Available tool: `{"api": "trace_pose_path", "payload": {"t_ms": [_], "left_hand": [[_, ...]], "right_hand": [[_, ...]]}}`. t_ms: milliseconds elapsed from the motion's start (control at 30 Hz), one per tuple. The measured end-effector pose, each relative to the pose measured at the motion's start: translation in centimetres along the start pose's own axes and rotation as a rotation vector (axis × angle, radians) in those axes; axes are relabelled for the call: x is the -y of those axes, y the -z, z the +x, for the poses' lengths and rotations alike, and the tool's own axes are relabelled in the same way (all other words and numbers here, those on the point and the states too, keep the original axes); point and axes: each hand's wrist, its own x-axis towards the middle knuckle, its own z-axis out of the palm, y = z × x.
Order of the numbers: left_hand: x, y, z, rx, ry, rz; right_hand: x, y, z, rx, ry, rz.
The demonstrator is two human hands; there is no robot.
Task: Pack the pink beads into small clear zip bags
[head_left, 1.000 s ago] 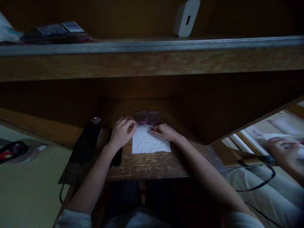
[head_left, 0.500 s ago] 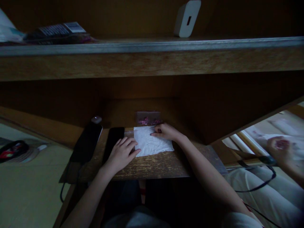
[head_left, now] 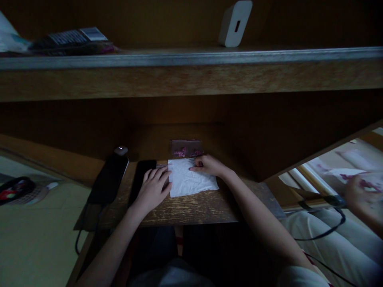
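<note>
A creased white tissue (head_left: 191,181) lies spread on the worn wooden board (head_left: 194,211). My left hand (head_left: 154,187) rests at its left edge, fingers spread, partly over a black phone (head_left: 145,169). At the tissue's upper right, my right hand (head_left: 206,164) is closed with its fingers curled; whatever they hold, if anything, is hidden. Just behind the tissue sits a small clear bag (head_left: 187,147) with pink bits in it.
A second phone (head_left: 109,179) with a cable and a small white case (head_left: 121,150) lie to the left. Above runs a shelf edge (head_left: 191,75) bearing a white box (head_left: 236,24) and a dark packet (head_left: 72,42). A co-worker's hand (head_left: 360,193) works at the right.
My left hand has shifted slightly left and up along the tissue's edge. My right hand stays in place. At the right, the co-worker's hand has moved.
</note>
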Motion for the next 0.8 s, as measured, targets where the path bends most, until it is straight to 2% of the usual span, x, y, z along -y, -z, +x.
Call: {"api": "trace_pose_path", "payload": {"t_ms": [267,400,500,600,700,800], "left_hand": [[0.1,-0.1,0.0,-0.008,0.012,-0.013],[0.0,0.5,0.6,-0.070,0.040,-0.022],[-0.1,1.3,2.4,-0.120,0.033,-0.021],[-0.2,1.5,5.3,-0.157,0.009,0.022],[0.0,0.7,8.0,-0.148,-0.032,0.049],[0.3,-0.5,9.7,-0.115,-0.072,0.044]], "right_hand": [[-0.1,0.0,-0.1,0.003,0.010,-0.007],[-0.2,0.0,-0.1,-0.010,-0.007,0.011],[-0.2,0.1,-0.1,-0.021,-0.025,0.038],[-0.2,0.2,-0.1,-0.013,-0.024,0.039],[-0.2,0.1,-0.1,-0.012,0.006,0.034],[-0.3,0.0,-0.2,-0.012,0.042,0.024]]}}
